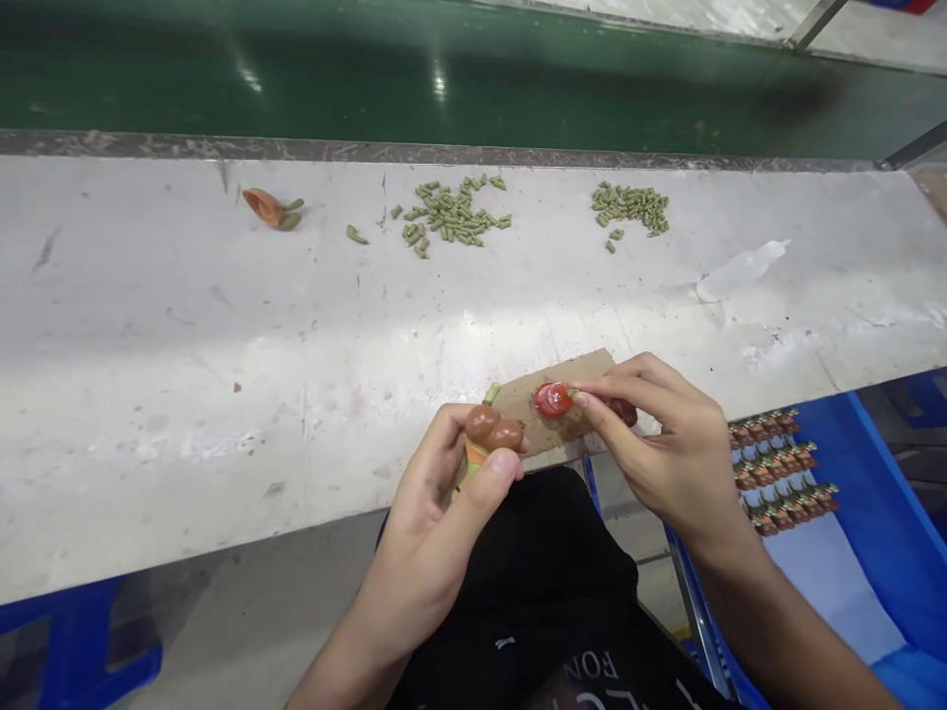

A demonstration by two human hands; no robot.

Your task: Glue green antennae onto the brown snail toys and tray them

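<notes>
Left hand closed around a brown-and-orange figure, thumb pressed across its front, fingers curled behind it, right at the near end of a cardboard scrap. Right hand above the far end of that scrap, fingers pinching a glossy red disc by its edge. Brown lump just under those fingers, partly hidden by them. Small green stub poking up between the figure and the scrap, its attachment hidden. Scrap lying on the front part of the white surface, between both hands.

Farther back on the surface, well apart from the hands: two heaps of green pellets, a stray pellet to their left, and an orange piece with green bits beside it. Clear plastic bottle on its side, toward the right. Below the front edge, a blue crate with rows of small brown-and-green figures, its corner partly behind the right forearm. Black clothing under both hands, blue stool at lower left, green belt beyond the surface
</notes>
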